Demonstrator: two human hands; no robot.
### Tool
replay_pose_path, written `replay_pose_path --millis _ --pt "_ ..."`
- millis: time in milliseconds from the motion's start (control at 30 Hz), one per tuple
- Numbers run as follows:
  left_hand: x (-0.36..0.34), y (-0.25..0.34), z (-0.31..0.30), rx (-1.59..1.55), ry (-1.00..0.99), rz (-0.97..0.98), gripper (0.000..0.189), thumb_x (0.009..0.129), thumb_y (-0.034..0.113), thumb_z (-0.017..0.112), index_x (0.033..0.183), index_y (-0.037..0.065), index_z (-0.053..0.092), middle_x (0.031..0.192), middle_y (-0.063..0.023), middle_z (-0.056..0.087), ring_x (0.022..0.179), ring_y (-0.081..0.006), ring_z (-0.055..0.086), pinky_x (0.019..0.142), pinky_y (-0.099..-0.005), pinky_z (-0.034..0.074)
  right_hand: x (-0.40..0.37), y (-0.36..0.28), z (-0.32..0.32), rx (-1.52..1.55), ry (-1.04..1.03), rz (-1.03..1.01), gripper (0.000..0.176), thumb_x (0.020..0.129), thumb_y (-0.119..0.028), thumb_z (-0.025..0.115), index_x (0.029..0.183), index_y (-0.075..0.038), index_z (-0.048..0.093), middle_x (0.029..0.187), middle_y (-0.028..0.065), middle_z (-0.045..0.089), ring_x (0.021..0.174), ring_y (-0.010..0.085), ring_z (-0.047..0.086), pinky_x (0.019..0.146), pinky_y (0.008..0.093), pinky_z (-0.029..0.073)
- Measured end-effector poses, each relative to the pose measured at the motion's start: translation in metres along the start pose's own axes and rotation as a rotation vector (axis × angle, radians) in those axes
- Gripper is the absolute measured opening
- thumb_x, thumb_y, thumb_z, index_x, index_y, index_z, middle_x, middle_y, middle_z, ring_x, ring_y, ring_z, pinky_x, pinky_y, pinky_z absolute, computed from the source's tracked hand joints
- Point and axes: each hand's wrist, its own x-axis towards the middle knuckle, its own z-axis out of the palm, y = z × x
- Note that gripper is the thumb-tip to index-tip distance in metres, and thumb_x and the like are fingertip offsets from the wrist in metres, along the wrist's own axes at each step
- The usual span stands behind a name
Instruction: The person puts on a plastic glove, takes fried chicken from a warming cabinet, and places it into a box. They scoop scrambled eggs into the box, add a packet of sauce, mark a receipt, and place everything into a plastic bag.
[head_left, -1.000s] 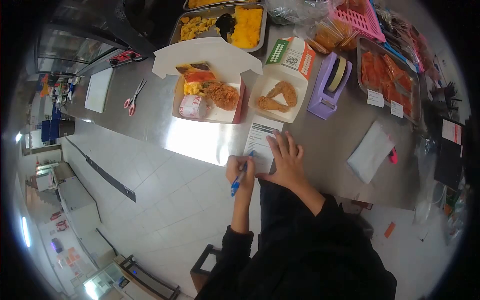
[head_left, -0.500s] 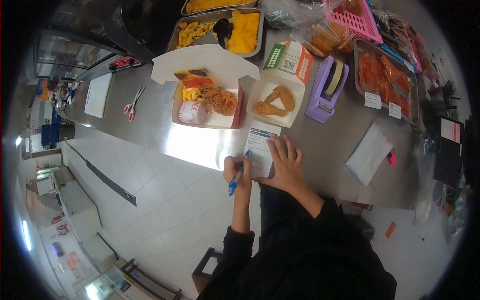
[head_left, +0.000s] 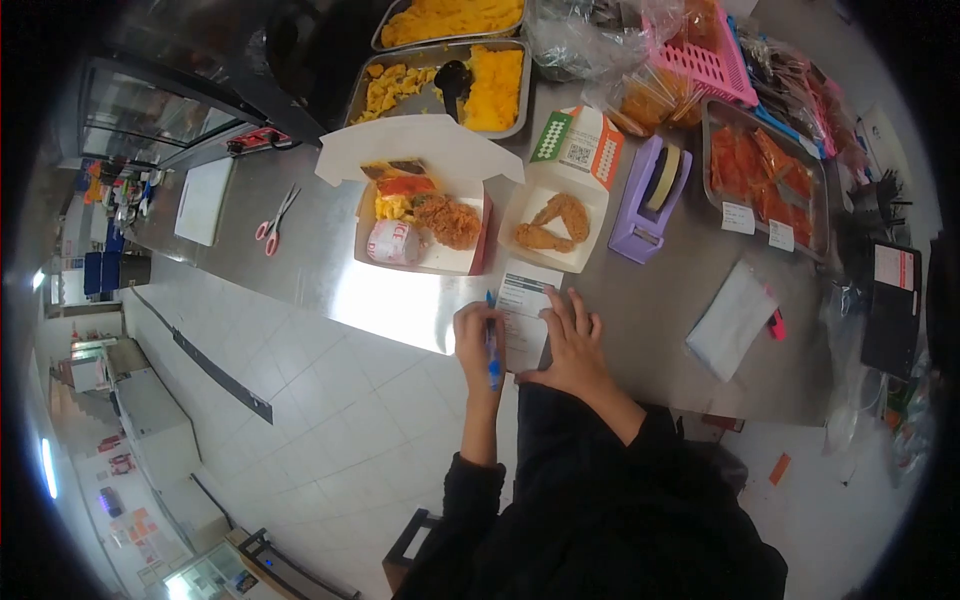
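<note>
A blue pen (head_left: pixel 494 370) is gripped in my left hand (head_left: pixel 476 340), its upper end over the left side of a printed paper slip (head_left: pixel 523 325). My right hand (head_left: pixel 576 350) lies on the slip's right side with its fingers spread, pressing it to the steel counter near the front edge. Just beyond the slip stands an open box (head_left: pixel 515 245) with fried chicken pieces (head_left: pixel 553 223). To its left, a larger open box (head_left: pixel 485 235) contains a wrapped bundle (head_left: pixel 393 243), fried chicken (head_left: pixel 447 221) and yellow food.
A purple tape dispenser (head_left: pixel 645 205) stands right of the boxes. Farther right are a tray of reddish food (head_left: pixel 760 170) and a white packet (head_left: pixel 730 320). Scissors (head_left: pixel 277 222) and a white board (head_left: pixel 203 200) lie left. Trays of yellow food (head_left: pixel 497 85) sit behind.
The pen has turned more upright in my left hand, which has shifted slightly. My right hand stays on the slip. The view has tilted a little, so the counter things appear slightly lower.
</note>
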Motion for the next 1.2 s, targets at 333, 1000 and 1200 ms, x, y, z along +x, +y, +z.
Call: replay_pose_path --millis 333,1000,1200 --pt "0.12 -0.049 -0.093 0.143 0.243 0.144 0.032 0.071 -0.003 0.056 0.102 -0.001 0.05 0.102 -0.0155 0.053 0.089 -0.0299 0.052 0.075 -0.0354 0.043 0.034 -0.001 -0.06 0.241 0.253 -0.199 0.075 0.061 -0.033 0.072 0.124 -0.008 0.039 0.131 0.022 0.027 0.122 0.0394 0.024 0.098 0.0508 0.023" --pt "0.277 -0.101 -0.038 -0.457 -0.436 0.006 0.031 0.089 0.017 0.04 0.115 0.001 0.038 0.104 -0.0238 0.051 0.1 -0.0342 0.049 0.084 -0.0354 0.039 0.24 -0.079 -0.017 0.833 0.747 0.23 0.051 0.083 -0.015 0.045 0.124 0.004 0.021 0.112 0.0212 0.041 0.108 0.0314 0.041 0.094 0.0373 0.029" --pt "0.252 -0.146 -0.114 -0.362 -0.604 0.428 0.029 0.07 0.0 0.057 0.098 0.008 0.054 0.116 -0.0197 0.047 0.112 -0.0315 0.043 0.092 -0.0371 0.036 0.153 -0.086 -0.001 0.537 0.418 0.002 0.04 0.073 0.005 0.043 0.11 -0.005 0.054 0.126 0.0223 0.032 0.121 0.0317 0.032 0.1 0.034 0.025"
